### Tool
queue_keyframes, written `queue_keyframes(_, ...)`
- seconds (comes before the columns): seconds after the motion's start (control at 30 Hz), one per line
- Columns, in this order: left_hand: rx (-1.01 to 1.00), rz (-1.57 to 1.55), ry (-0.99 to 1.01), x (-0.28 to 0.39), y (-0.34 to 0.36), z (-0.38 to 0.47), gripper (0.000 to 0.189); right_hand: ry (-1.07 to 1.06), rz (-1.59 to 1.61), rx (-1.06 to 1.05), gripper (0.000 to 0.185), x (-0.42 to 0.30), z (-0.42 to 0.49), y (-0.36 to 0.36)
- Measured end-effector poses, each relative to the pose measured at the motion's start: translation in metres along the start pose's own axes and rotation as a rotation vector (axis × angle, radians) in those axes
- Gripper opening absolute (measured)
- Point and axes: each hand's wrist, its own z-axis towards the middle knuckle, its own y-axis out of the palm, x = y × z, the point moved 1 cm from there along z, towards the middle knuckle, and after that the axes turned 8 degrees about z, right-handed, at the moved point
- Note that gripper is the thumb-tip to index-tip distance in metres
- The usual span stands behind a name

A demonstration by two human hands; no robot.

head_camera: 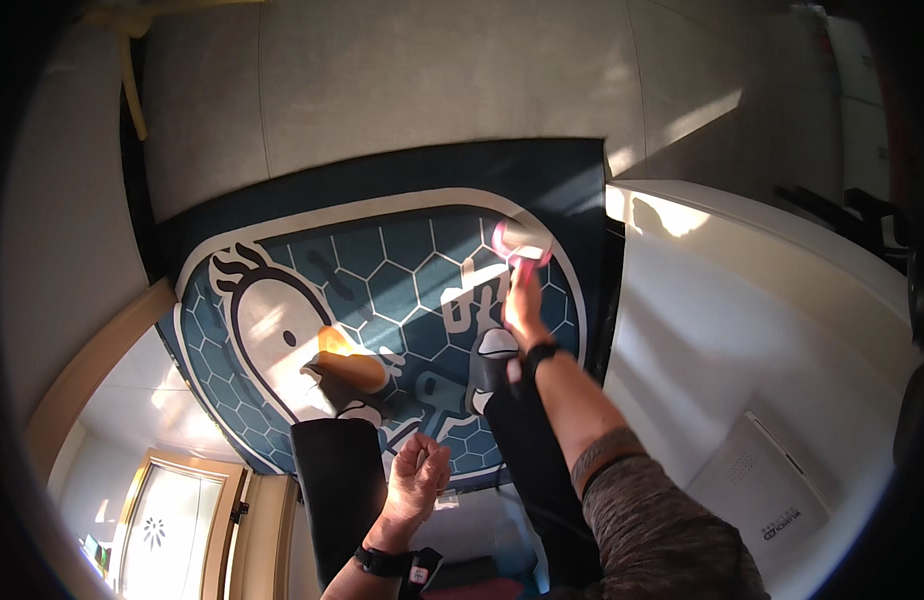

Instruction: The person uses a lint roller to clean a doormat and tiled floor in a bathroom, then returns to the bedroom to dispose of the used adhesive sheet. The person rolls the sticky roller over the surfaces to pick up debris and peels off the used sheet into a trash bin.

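My right hand (523, 304) is shut on the pink handle of a lint roller or brush (523, 244) with a whitish head; motion blurs it, so its exact kind is unclear. It is over the upper right part of a blue floor mat (409, 262) with a honeycomb pattern and a cartoon duck. Curled fingers form a loose fist on my left hand (419, 476), above the mat's lower edge between my knees, and nothing shows in it. Dark and white shoes (496, 352) on my feet rest on the mat.
A white curved panel (732, 300) stands along the right, with a grey box or cover (762, 487) bearing writing. Grey floor tiles (432, 82) lie beyond the mat. At lower left are a wood-framed door (177, 525) and a wooden edge (94, 360).
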Motion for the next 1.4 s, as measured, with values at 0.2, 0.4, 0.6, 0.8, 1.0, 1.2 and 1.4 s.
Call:
queue_keyframes(0.2, 0.018, 0.036, 0.024, 0.002, -0.007, 0.007, 0.018, 0.088, -0.227, -0.283, 0.05, 0.017, -0.069, -0.046)
queue_keyframes(0.4, 0.002, 0.026, 0.008, 0.006, -0.015, 0.002, 0.017, 0.041, -0.014, -0.236, 0.047, -0.077, 0.079, 0.048)
queue_keyframes(0.6, 0.038, -0.015, -0.016, 0.019, -0.02, 0.002, 0.017, 0.115, -0.099, -0.239, 0.048, 0.015, -0.132, 0.017)
queue_keyframes(0.8, 0.067, -0.045, 0.005, 0.021, -0.037, 0.0, 0.016, -0.177, -0.208, -0.338, 0.042, -0.013, -0.093, 0.035)
queue_keyframes(1.0, 0.081, -0.071, 0.051, 0.033, -0.052, -0.004, 0.017, -0.252, -0.173, -0.293, 0.052, -0.144, 0.028, 0.174)
queue_keyframes(1.2, 0.092, -0.14, 0.027, 0.047, -0.065, -0.008, 0.018, -0.026, -0.18, -0.388, 0.045, -0.03, -0.137, 0.078)
queue_keyframes(1.4, 0.133, -0.222, 0.035, 0.048, -0.087, -0.013, 0.018, -0.053, -0.56, -0.557, 0.037, -0.017, -0.142, 0.054)
